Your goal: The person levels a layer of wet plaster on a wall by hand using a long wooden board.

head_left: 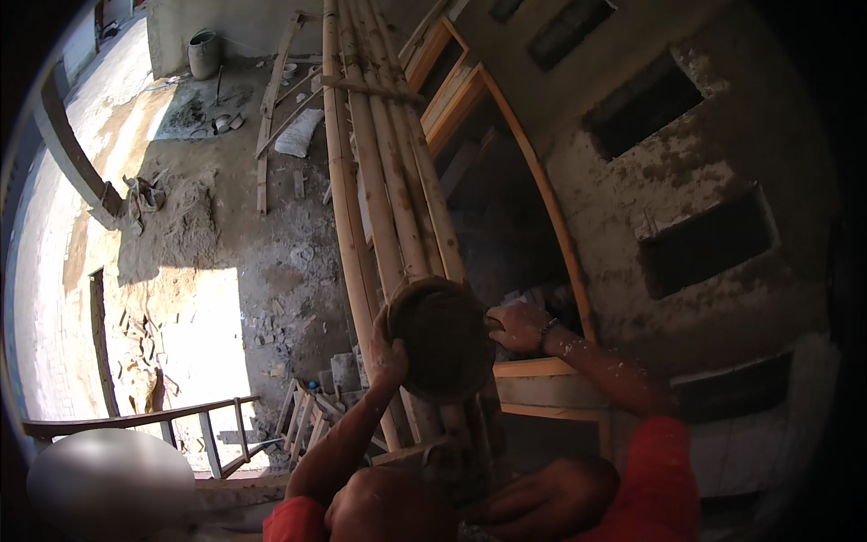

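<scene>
A round, dark, shallow pan [440,339] sits in front of me above the bamboo poles, its inside dim. My left hand [388,354] is closed on the pan's left rim, thumb toward the inside. At the pan's right edge is my right hand [519,327], its fingers curled in. Whether those fingers grip the rim or something small is hidden. Both forearms carry pale splashes or dust, and a dark band circles my right wrist.
Long bamboo poles [384,163] lashed by a crosspiece run away from me, high over the floor. To the right are an orange wooden frame [553,194] and a rough wall [722,172] with dark rectangular recesses. Below left lie a mortar heap [191,212], a white sack [298,133] and a bucket [204,54].
</scene>
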Action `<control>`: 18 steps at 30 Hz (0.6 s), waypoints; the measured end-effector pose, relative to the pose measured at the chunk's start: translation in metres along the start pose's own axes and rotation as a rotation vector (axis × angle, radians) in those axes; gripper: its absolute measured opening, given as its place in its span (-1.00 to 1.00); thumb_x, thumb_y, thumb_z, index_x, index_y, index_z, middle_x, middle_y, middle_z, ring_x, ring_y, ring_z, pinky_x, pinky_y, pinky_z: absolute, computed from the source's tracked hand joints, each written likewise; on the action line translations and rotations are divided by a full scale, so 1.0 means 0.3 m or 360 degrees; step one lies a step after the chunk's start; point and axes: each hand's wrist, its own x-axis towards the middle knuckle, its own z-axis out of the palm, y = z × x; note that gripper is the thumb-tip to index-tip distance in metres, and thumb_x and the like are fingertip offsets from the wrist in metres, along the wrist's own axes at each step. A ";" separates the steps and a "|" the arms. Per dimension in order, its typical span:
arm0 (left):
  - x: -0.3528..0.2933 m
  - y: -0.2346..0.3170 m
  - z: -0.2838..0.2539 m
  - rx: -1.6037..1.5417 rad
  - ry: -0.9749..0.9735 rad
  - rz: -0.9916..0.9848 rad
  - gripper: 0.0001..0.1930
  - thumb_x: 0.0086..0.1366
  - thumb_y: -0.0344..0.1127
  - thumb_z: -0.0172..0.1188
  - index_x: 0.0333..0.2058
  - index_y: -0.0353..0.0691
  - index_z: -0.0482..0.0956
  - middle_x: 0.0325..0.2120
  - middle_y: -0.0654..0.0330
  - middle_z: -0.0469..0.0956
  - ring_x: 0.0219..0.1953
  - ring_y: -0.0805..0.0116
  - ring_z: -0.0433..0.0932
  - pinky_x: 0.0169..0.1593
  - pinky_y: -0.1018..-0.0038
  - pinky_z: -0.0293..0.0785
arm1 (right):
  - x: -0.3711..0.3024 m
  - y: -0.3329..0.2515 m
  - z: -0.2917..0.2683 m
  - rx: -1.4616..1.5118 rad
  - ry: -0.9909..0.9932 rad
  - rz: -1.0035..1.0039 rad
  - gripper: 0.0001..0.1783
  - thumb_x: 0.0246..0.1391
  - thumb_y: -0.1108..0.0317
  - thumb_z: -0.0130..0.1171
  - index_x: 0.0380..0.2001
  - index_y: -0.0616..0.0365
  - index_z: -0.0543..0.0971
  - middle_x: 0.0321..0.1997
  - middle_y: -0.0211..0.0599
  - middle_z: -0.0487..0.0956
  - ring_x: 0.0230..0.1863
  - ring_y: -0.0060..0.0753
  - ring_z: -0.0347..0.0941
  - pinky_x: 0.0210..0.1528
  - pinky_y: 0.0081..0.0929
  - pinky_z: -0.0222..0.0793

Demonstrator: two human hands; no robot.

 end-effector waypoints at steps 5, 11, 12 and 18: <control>-0.017 0.015 0.019 0.0031 -0.0032 -0.0019 -0.30 -0.04 -0.54 -0.09 0.20 -0.24 0.20 0.05 -0.17 0.40 0.13 -0.08 0.36 0.20 0.18 0.26 | 0.073 -0.079 0.172 -0.0488 -0.0022 0.0047 -0.75 -0.02 0.31 0.04 -0.29 0.20 0.55 -0.29 0.00 0.60 -0.21 0.06 0.56 -0.14 -0.09 0.49; -0.013 0.052 0.005 -0.0064 -0.0069 -0.0119 -0.30 -0.04 -0.55 -0.10 0.20 -0.18 0.20 0.05 -0.16 0.40 0.13 -0.07 0.36 0.20 0.18 0.25 | 0.022 -0.159 0.196 -0.0601 -0.0446 -0.0216 -0.73 -0.02 0.31 0.02 -0.24 0.16 0.53 -0.36 0.05 0.60 -0.23 0.08 0.57 -0.16 -0.04 0.49; -0.008 0.048 0.004 -0.0060 -0.0066 -0.0103 -0.29 -0.04 -0.55 -0.11 0.21 -0.17 0.20 0.05 -0.16 0.40 0.13 -0.07 0.36 0.20 0.19 0.25 | -0.007 -0.158 0.141 -0.0670 -0.0510 -0.0253 -0.72 -0.03 0.30 0.03 -0.24 0.16 0.53 -0.36 0.05 0.60 -0.23 0.08 0.57 -0.16 -0.05 0.49; -0.011 0.039 -0.009 0.0010 -0.0039 -0.0098 -0.28 -0.06 -0.56 -0.12 0.21 -0.17 0.19 0.05 -0.16 0.39 0.13 -0.08 0.37 0.20 0.19 0.25 | 0.032 -0.142 -0.042 -0.0723 -0.0045 -0.0094 -0.77 -0.04 0.34 0.05 -0.33 0.17 0.60 -0.37 -0.07 0.62 -0.22 -0.03 0.59 -0.19 -0.16 0.51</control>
